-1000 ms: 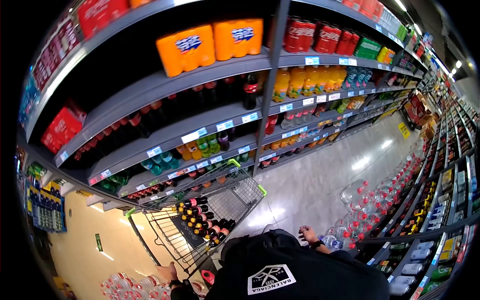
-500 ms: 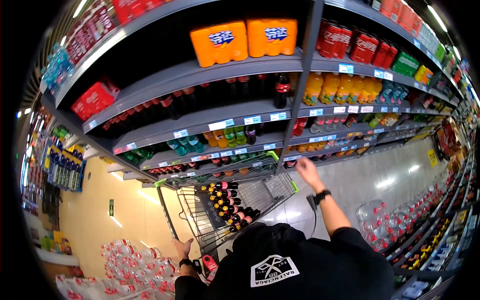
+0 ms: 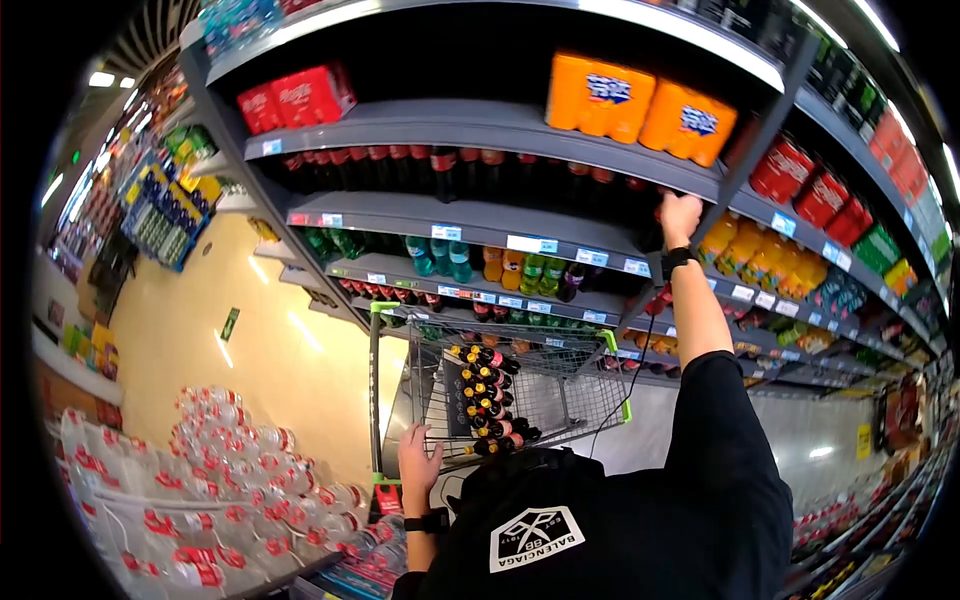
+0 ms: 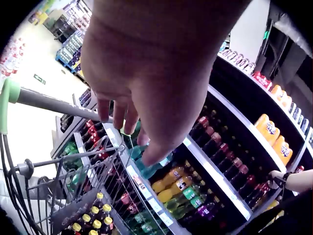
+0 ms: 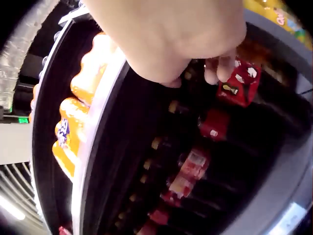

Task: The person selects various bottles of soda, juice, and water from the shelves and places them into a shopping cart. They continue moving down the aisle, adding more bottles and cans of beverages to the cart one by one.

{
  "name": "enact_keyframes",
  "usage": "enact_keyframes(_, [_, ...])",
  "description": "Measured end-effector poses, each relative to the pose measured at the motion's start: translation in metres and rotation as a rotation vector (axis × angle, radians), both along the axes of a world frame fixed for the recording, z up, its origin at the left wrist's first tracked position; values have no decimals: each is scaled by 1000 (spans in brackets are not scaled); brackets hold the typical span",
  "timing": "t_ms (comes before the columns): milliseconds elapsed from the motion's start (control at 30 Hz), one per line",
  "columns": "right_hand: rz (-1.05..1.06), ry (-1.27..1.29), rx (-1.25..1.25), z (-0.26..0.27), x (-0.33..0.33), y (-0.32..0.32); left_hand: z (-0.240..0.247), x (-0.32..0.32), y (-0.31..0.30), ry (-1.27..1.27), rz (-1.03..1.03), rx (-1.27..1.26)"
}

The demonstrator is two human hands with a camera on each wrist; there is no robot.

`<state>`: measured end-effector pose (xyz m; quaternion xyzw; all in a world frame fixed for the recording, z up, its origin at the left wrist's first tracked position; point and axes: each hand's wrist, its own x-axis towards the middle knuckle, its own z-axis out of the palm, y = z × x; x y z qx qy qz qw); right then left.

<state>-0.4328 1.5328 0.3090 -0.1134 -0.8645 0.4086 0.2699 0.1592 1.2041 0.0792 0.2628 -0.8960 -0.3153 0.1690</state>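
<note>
My right hand (image 3: 680,218) reaches to the right end of a middle shelf. Its curled fingers grip a dark cola bottle (image 5: 239,85) with a red label near the top; the thumb side is partly hidden in the right wrist view. More cola bottles (image 5: 193,166) stand in rows beside it. My left hand (image 3: 418,460) hovers by the shopping cart's handle (image 3: 375,400), fingers loosely extended and holding nothing. In the left wrist view its fingers overlap the handle bar (image 4: 54,104). Several dark bottles with yellow caps (image 3: 487,395) lie in the cart.
Orange drink packs (image 3: 600,95) and a red can pack (image 3: 296,98) sit on the shelf above. Lower shelves carry green bottles (image 3: 545,275) and other drinks. Large clear bottles with red caps (image 3: 240,480) are piled on the floor at left. A thin cable (image 3: 625,385) hangs from the right wrist.
My right hand has risen from low at my right side to the shelf and taken hold of a cola bottle. The left hand has lifted slightly off the cart handle. My view has turned left.
</note>
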Motion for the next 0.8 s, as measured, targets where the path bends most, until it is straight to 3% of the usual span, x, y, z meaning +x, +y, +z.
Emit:
enact_keyframes(33, [14, -142, -9, 9, -1, 3, -3, 2, 2, -7, -45, 47])
enact_keyframes(100, [-71, -29, 55, 7, -2, 0, -10, 7, 4, -40, -105, 85])
enact_keyframes(133, [-83, 5, 101, 7, 1, 0, -36, 11, 0, -6, -121, -14])
enact_keyframes(200, [26, 178, 170, -10, 0, 3, -33, 11, -4, -74, -141, 39])
enact_keyframes(267, [245, 326, 148, -8, 44, -15, -24, 7, -12, -44, -117, 90])
enact_keyframes(333, [422, 216, 142, -17, 81, -29, -26, 4, -29, -64, -64, 60])
enact_keyframes(400, [536, 479, 473, -44, 99, -35, -45, 5, -56, -123, -9, -50])
enact_keyframes(467, [563, 446, 397, -60, 134, -41, -50, 1, -83, -170, 101, -58])
enact_keyframes(533, [516, 627, 188, -66, 163, -49, -58, -5, -115, -192, 163, -88])
enact_keyframes(600, [515, 563, 29, -65, 189, -52, -90, -8, -152, -203, 332, 122])
enact_keyframes(667, [657, 345, -151, -58, 216, -74, -116, -17, -178, -196, 421, 266])
enact_keyframes(700, [732, 165, -174, -69, 220, -81, -123, -26, -184, -178, 473, 498])
enact_keyframes(733, [805, -17, -194, -85, 222, -84, -160, -28, -198, -146, 406, 715])
enact_keyframes(800, [880, -311, -19, -140, 218, -88, -97, -51, -178, -381, 449, 721])
